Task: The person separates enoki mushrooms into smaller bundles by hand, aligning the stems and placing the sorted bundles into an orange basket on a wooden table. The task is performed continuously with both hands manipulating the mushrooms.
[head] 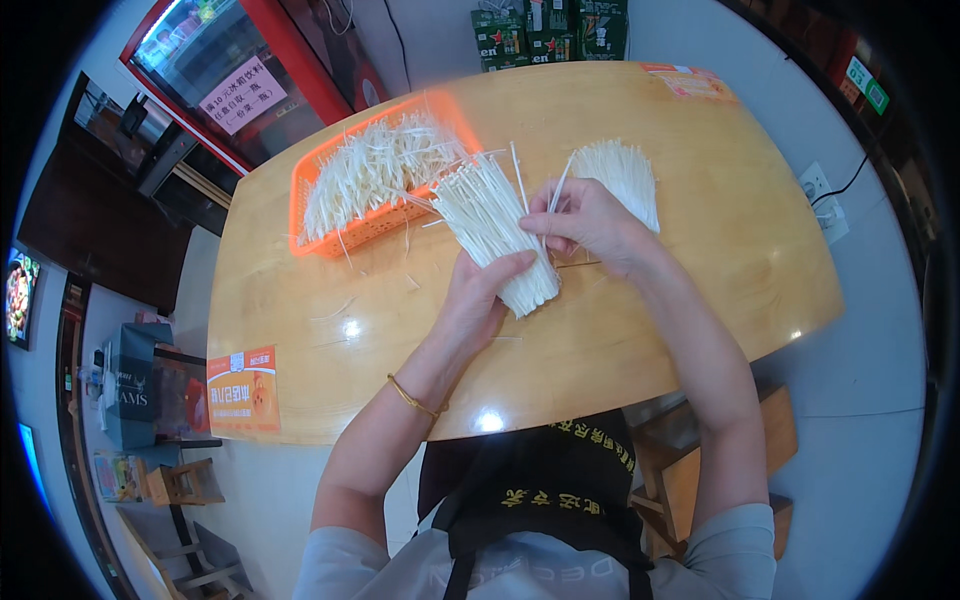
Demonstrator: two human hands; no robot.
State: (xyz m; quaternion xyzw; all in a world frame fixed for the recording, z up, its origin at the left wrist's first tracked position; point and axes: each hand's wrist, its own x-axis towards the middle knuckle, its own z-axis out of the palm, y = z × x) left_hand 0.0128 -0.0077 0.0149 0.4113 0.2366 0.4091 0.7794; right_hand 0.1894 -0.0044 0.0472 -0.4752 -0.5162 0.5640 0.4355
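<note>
A thick bundle of enoki mushrooms (495,225) lies across my left hand (484,289), whose thumb presses on its lower end. At the bundle's right side, my right hand (585,225) pinches a few loose enoki stems (559,184) between thumb and fingers. Behind and to the left, an orange plastic basket (360,238) holds a large heap of enoki mushrooms (382,169). A flat, fanned bunch of enoki (621,176) rests on the table beyond my right hand, which partly hides its lower edge.
Thin stray stems are scattered on the wooden table (360,390). Printed orange sheets lie at its left corner (244,390) and far right edge (690,81). A red-framed drinks fridge (300,67) stands behind the basket, with green cartons (551,34) near the far wall. Wooden stools (682,480) are at lower right.
</note>
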